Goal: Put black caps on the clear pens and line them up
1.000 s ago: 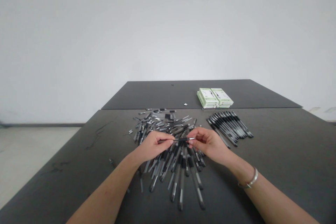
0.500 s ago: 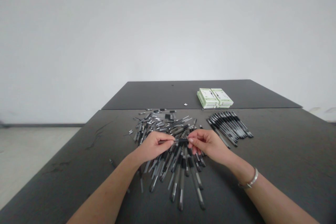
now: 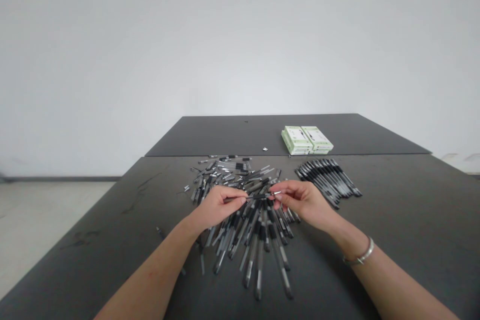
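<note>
A pen with a black grip (image 3: 258,196) is held level above a heap of pens. My left hand (image 3: 219,205) is closed, thumb and forefinger pinching the pen's barrel end. At its other end my right hand (image 3: 303,202) is closed in a pinch around a silver pen tip (image 3: 276,193). Whether the tip touches the barrel is hard to make out. Loose pens (image 3: 258,260) with clear barrels and black grips fan out on the table beneath both hands.
A row of pens (image 3: 330,177) lies side by side to the right. Behind it stand green-and-white boxes (image 3: 307,140) in stacks. Several small parts and thin tubes (image 3: 221,175) lie at the heap's back left. The dark table (image 3: 112,230) has a seam across it.
My right hand has shifted slightly right and up, away from my left hand. A silver tip now shows at its fingertips. My left hand keeps hold of the pen, nearly still.
</note>
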Tool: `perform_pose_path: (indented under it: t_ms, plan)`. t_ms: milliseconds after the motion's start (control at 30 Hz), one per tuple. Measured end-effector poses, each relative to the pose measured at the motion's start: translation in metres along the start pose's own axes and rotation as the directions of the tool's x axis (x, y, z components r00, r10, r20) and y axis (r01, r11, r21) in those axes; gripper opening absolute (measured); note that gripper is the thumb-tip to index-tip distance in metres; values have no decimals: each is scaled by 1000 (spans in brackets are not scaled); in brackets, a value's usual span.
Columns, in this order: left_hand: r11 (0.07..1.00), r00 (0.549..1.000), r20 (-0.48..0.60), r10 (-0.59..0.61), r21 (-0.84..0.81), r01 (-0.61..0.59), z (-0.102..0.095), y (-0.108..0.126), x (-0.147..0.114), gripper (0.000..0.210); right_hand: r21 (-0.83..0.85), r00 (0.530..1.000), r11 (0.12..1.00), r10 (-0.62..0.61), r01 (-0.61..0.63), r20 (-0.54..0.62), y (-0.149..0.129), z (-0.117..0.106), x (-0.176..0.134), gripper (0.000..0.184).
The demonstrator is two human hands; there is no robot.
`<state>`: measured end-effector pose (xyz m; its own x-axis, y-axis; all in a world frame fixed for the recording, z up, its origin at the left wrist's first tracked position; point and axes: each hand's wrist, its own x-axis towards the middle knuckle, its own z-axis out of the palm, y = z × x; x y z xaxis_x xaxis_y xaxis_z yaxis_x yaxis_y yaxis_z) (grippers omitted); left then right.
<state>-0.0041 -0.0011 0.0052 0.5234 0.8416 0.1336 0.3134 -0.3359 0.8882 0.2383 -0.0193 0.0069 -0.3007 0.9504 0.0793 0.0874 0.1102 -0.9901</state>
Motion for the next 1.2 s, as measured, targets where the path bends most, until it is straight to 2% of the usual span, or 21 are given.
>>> perform_pose_path:
  t_ms: [400, 800, 1067, 1200]
  plan:
    - [1000, 1000, 4, 18, 25, -18, 1, -1, 0, 27, 9, 999, 999, 40, -40, 27, 6, 1, -1, 34]
    - [999, 999, 28, 45, 14, -45, 2, -4, -1, 25, -159, 996, 987, -28, 41, 80, 4, 3, -4, 37]
    - [999, 999, 31, 32, 14, -33, 4, -2, -1, 25, -238, 994, 971, 3, 24, 110, 4, 4, -5, 46]
    - [1000, 1000, 10, 21, 6, -21, 4, -2, 0, 27, -163, 993, 986, -25, 44, 118, 5, 1, -5, 32]
